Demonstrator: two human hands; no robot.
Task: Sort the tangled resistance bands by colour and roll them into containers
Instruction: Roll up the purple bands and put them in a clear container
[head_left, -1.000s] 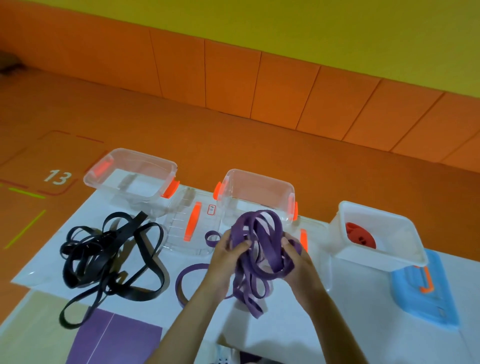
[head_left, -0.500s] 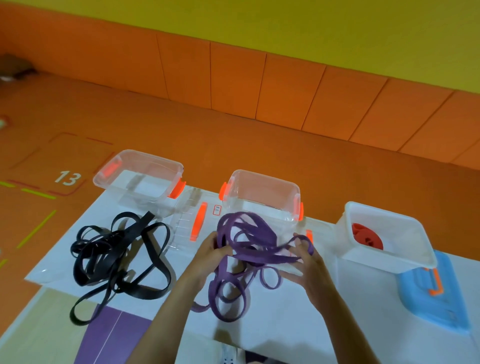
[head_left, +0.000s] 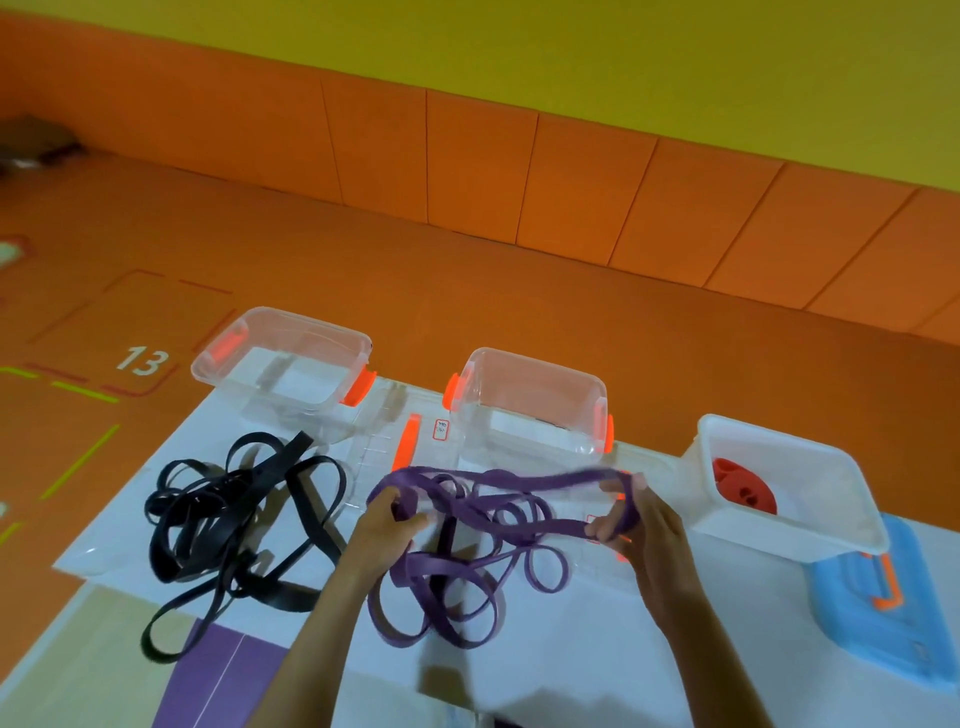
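Since the earlier frame the hands have drawn apart, stretching one loop of the purple resistance bands (head_left: 519, 479) taut between them. Head view: left hand (head_left: 387, 525) curled round one end, right hand (head_left: 641, 525) pinching the other; the remaining purple tangle lies on the table (head_left: 597, 660) near its middle, below the centre clear container (head_left: 530, 358) at the far edge. Black bands (head_left: 234, 519) lie heaped toward the left edge. Judged step: freeing one purple band. The next move calls for drawing it clear, then rolling it.

Both hands (head_left: 387, 526) (head_left: 643, 519) apart, curled tight.
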